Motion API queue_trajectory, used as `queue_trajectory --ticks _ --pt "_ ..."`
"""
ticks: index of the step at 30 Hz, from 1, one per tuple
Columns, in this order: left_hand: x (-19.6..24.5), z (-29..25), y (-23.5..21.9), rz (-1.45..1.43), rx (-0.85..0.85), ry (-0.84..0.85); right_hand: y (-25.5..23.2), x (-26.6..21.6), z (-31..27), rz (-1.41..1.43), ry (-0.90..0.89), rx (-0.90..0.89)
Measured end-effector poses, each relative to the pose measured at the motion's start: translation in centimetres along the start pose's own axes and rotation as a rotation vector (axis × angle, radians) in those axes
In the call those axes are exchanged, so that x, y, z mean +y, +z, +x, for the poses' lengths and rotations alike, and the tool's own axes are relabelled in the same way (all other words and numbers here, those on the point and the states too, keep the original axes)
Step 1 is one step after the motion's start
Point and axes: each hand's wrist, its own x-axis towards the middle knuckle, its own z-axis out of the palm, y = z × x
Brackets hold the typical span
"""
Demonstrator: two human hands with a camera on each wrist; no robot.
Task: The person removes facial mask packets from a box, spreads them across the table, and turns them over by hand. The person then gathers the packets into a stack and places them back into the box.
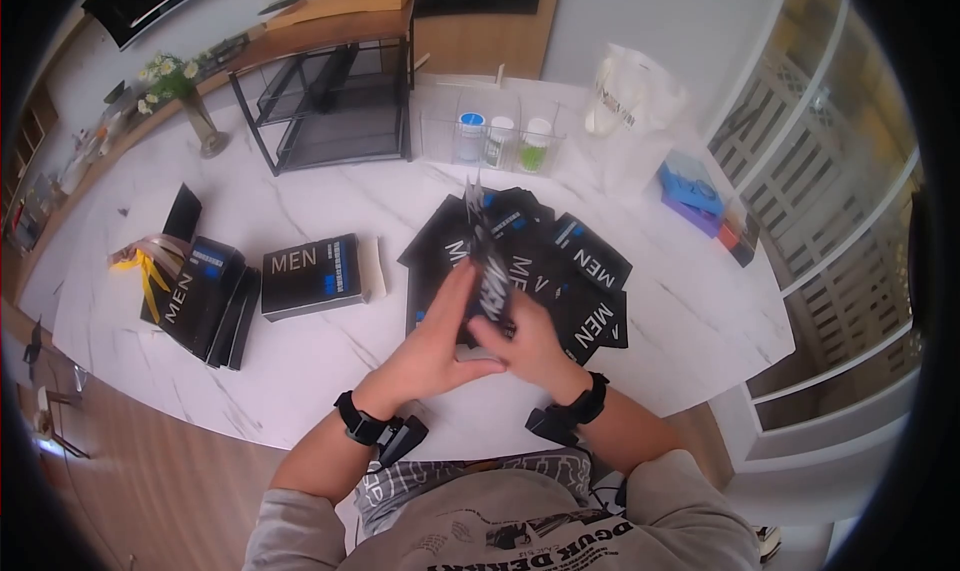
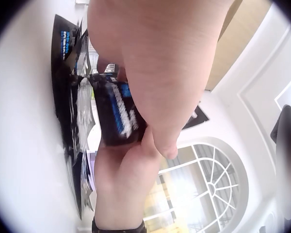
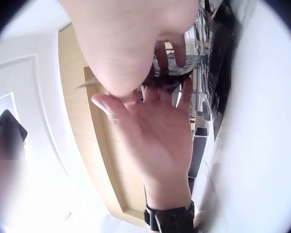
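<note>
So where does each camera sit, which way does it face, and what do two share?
Head: on the head, facing forward and down at the table and packet pile; left hand, right hand, forearms and shirt show.
Left wrist: on that wrist, facing past the near left hand to the held packet; right hand opposite, arched window behind.
Right wrist: on that wrist, facing past the near right hand to the left hand.
Shared: head and left wrist views both show the held packet and both hands.

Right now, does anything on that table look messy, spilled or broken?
The black packets lie in a loose, overlapping heap, turned at different angles, so it looks untidy. A MEN box to their left has a pale end flap sticking out. I see no spill or breakage.
</note>
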Motion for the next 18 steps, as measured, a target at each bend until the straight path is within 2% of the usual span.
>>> queue_trajectory --ticks 2,4,5,6,8,12,14,17,18 --pt "-0.5 -0.5 -0.6 -0.242 -0.017 -0.182 0.4 0.9 0.3 -0.299 -0.345 -0.048" --pt "-0.8 -0.2 -1.4 -0.553 -0.066 -0.335 0.4 0.1 0.2 -0.346 -0.344 -0.097" --pt "-0.7 -0.1 -1.3 -0.556 0.002 -0.327 0.3 -0.2 0.2 -0.372 -0.342 -0.122" --pt "-0.3 0.2 -1.6 -0.559 0.056 -0.418 0.3 -0.1 0.1 -0.374 -0.343 -0.137" --pt "-1.8 0.1 -1.6 -0.447 0.187 -0.465 0.3 0.4 0.2 -0.376 -0.345 -0.169" --pt "-3.8 0.0 -1.5 -0.533 0.289 -0.523 -0.3 1.4 0.6 -0.264 -0.295 -0.024" --pt "-3.3 0.3 -1.6 -0.545 0.283 -0.523 -0.7 1.9 0.7 -0.117 -0.176 0.106" --pt "-3.1 0.2 -1.7 -0.555 0.245 -0.553 -1.5 1.9 1.1 -0.266 -0.046 0.285" --pt "-3.1 0.2 -1.7 -0.571 0.234 -0.563 -1.3 2.2 1.3 -0.036 -0.016 0.279"
